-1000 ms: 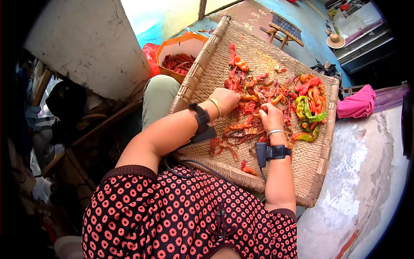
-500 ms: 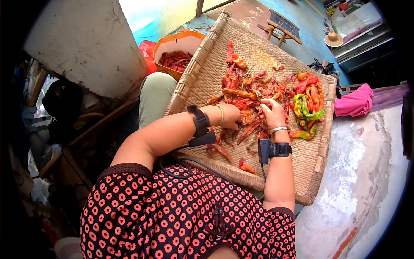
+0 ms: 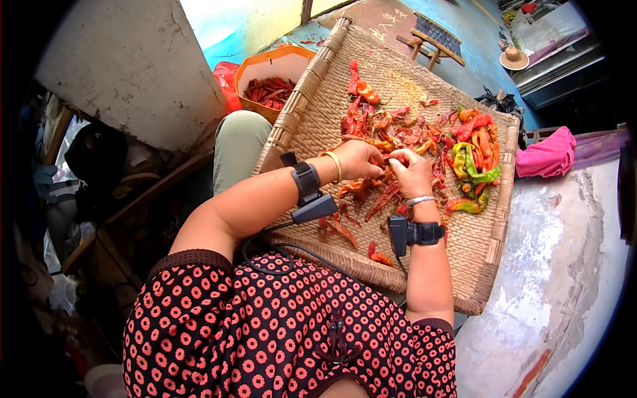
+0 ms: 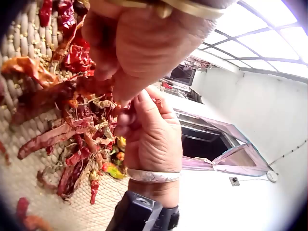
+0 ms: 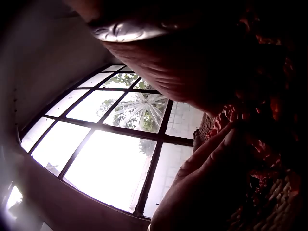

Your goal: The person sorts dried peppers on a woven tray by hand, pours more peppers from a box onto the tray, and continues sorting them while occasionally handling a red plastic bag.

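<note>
In the head view my left hand (image 3: 358, 160) and right hand (image 3: 413, 174) meet fingertip to fingertip over a heap of dried red chili peppers (image 3: 381, 199). The left wrist view shows the curled left fingers pinching a dark red dried chili pepper (image 4: 96, 85). Against it, the thumb and forefinger of the right hand pinch at the same pepper's end, mostly hidden by the fingers. Wrinkled chilies and pale stem bits lie just below both hands. All of this rests on a square woven tray (image 3: 312, 126).
Fresher red, orange and green peppers (image 3: 474, 162) are piled at the tray's right side. Beyond its left edge stands an orange-rimmed box (image 3: 249, 66) of dried chilies beside a red bag (image 3: 227, 83). A low stool (image 3: 434, 41) and a pink cloth (image 3: 547, 154) are farther off.
The left hand dropped toward the tray's near side, then came back up and right to meet the right hand. The right hand shifted slightly left.
</note>
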Demonstrator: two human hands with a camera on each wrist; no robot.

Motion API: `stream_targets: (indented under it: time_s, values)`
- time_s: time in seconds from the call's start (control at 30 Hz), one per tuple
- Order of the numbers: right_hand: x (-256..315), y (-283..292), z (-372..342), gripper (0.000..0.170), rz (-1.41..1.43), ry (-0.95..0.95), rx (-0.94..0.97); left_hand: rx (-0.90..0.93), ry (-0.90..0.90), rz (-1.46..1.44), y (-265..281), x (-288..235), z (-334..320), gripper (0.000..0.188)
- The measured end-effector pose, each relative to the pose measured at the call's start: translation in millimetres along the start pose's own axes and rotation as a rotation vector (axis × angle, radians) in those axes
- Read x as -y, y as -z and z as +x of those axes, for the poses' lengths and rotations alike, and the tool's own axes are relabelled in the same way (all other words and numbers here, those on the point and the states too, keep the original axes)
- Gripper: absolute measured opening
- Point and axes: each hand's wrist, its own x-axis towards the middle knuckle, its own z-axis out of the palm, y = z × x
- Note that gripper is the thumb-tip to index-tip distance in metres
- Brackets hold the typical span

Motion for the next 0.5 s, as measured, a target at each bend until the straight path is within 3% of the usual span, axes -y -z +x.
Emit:
stream_targets:
  time_s: [0.07, 0.1, 0.17, 0.23, 0.3, 0.37, 0.43, 0.47, 0.5]
  values:
    - [-1.7, 4.4, 0.3, 0.009, -0.440, 0.257, -0.214, 0.007, 0.008, 0.024, 2.7, 1.8, 0.9, 0.026]
    - [1.0, 3.7, 0.0, 0.009, -0.440, 0.258, -0.214, 0.016, 0.016, 0.048, 3.4, 2.5, 1.4, 0.026]
    - [8.8, 1.7, -1.5, 0.009, 0.074, -0.062, -0.106, 0.009, -0.006, -0.099, 0.3, 1.3, -0.1, 0.024]
    - [6.1, -0.9, -1.2, 0.009, 0.053, -0.049, -0.101, 0.004, -0.029, -0.246, -2.6, 1.7, 1.9, 0.023]
    - [6.8, -6.2, -1.7, 0.009, 0.058, 0.038, -0.061, 0.199, 0.093, -0.404, -3.9, 3.8, 5.5, 0.023]
    - [2.5, -8.7, 0.6, 0.016, 0.106, 0.064, -0.047, 0.148, 0.006, -0.377, -1.2, 4.3, 3.4, 0.022]
    - [19.2, -8.5, -4.3, 0.027, 0.209, -0.012, -0.042, 0.090, 0.100, -0.412, 7.1, 2.9, 6.0, 0.022]
    - [7.3, -4.9, -0.5, 0.036, 0.092, 0.006, -0.034, 0.040, 0.192, -0.559, 13.1, 3.9, 7.5, 0.022]
    - [2.3, -2.5, 1.4, 0.032, 0.011, -0.018, 0.008, -0.009, 0.291, -0.707, 24.3, -2.6, 4.9, 0.022]
